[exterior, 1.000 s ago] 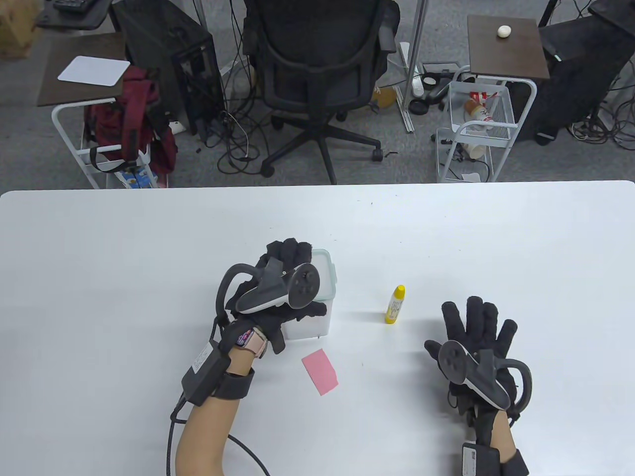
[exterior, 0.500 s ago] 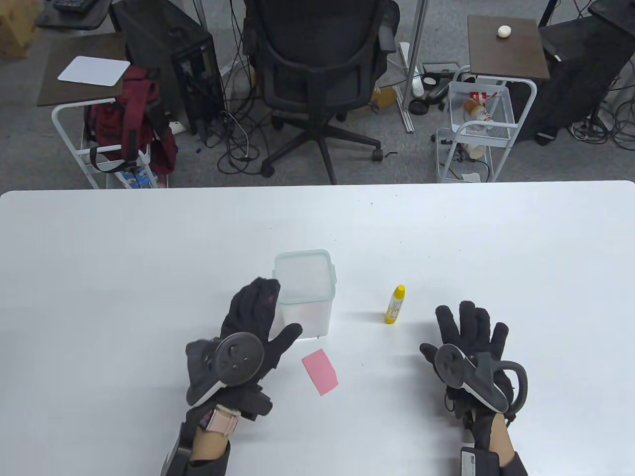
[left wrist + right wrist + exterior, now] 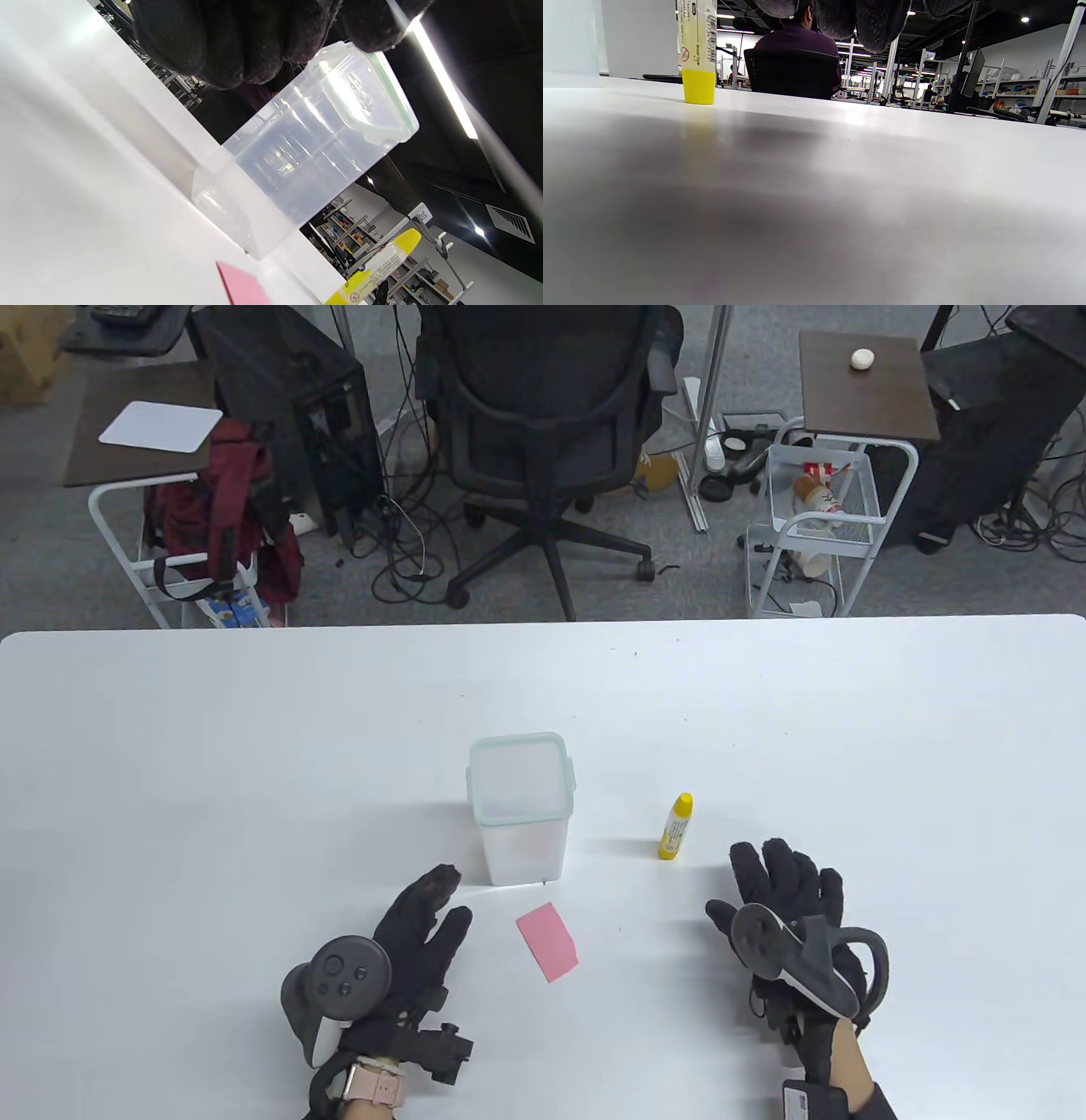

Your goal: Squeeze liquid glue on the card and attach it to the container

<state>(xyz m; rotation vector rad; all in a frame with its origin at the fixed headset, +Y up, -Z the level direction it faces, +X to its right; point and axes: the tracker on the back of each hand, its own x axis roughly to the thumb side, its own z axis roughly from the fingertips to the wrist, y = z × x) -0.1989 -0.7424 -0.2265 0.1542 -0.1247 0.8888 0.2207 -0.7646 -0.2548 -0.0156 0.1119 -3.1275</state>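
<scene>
The right hand [image 3: 785, 912] lies low over the table [image 3: 891, 746] with its fingers spread apart and pointing away from the person, holding nothing. Just beyond its fingertips and a little to its left stands the glue [image 3: 675, 826], upright on its yellow base with the cap on top, so its long axis runs up from the table rather than along it; the right wrist view shows that base [image 3: 698, 87] planted flat and the tube rising out of frame. The right hand is clearly the nearer one to the glue, and I judge that a short reach forward and left, closing around the tube from the side, is what the next move calls for. The left hand [image 3: 407, 937] is also empty, fingers loosely extended toward the container [image 3: 519, 806] but apart from it. The card [image 3: 548, 941] lies flat between the two hands, just right of the left hand's fingers and in front of the container, its long side running diagonally. The container stands upright with its lid on, well left of the glue.
</scene>
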